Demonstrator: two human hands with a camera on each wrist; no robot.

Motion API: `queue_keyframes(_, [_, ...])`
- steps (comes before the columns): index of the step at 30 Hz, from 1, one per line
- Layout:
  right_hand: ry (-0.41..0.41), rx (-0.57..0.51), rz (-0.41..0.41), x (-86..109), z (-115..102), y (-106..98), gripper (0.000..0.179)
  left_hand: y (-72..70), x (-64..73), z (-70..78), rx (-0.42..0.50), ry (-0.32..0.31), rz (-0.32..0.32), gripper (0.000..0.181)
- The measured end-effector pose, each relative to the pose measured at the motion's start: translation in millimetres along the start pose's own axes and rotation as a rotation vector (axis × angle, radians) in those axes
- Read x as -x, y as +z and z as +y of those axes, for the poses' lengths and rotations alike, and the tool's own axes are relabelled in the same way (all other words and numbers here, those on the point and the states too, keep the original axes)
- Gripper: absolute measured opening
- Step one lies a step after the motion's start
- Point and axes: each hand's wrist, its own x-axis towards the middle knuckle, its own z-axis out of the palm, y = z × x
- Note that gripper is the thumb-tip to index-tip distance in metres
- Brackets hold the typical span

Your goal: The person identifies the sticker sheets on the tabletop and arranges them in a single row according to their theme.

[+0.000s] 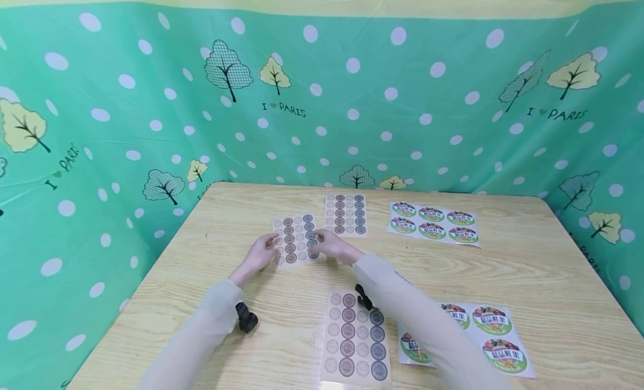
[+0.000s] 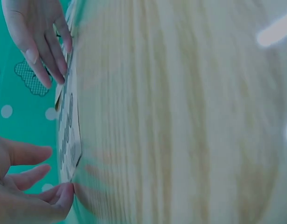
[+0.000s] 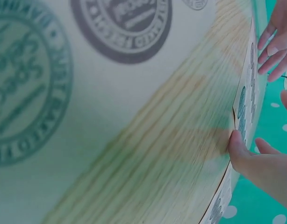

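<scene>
A sheet of round stickers point(image 1: 295, 242) in pale, brown and dark columns lies between the two hands on the wooden table. At its left edge is the left hand point(image 1: 261, 252), fingers loosely bent; in the left wrist view the left hand point(image 2: 33, 186) has a fingertip right at the sheet's edge, thumb and fingers apart. Over the right edge reaches the right hand point(image 1: 332, 246). The right wrist view shows the right hand point(image 3: 265, 163) with one fingertip at the paper's edge and the other fingers spread away from it.
A matching sticker sheet point(image 1: 346, 215) lies behind, and another sticker sheet point(image 1: 354, 339) lies in front, by the right forearm. Sheets of oval fruit labels are at the back right point(image 1: 434, 223) and the front right point(image 1: 503, 339), the latter partly under the right sleeve point(image 1: 422, 317).
</scene>
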Motion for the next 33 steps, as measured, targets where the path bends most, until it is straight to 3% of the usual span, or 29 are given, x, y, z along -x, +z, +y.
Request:
queue_keyframes(4, [0.006, -0.018, 0.006, 1.7, -1.7, 0.3, 0.064, 2.3, 0.1, 5.3, 0.051, -0.055, 0.016, 0.049])
queue_keyframes(11, [0.010, -0.056, 0.030, -0.7, -1.1, 7.1, 0.063, 2.4, -0.8, 9.5, 0.142, -0.093, 0.073, 0.044])
queue_keyframes(19, [0.020, -0.103, 0.041, 1.5, 0.1, 6.4, 0.062, 0.4, -2.2, 7.9, 0.391, -0.172, 0.127, 0.041])
queue_keyframes(25, [0.026, -0.124, 0.036, 2.0, 0.5, 5.8, 0.064, -4.0, -8.4, 5.3, 0.617, -0.277, 0.156, 0.045])
queue_keyframes(33, [0.007, -0.144, 0.047, -0.6, 3.9, 7.4, 0.065, -6.8, -9.3, 4.3, 0.646, -0.321, 0.156, 0.046])
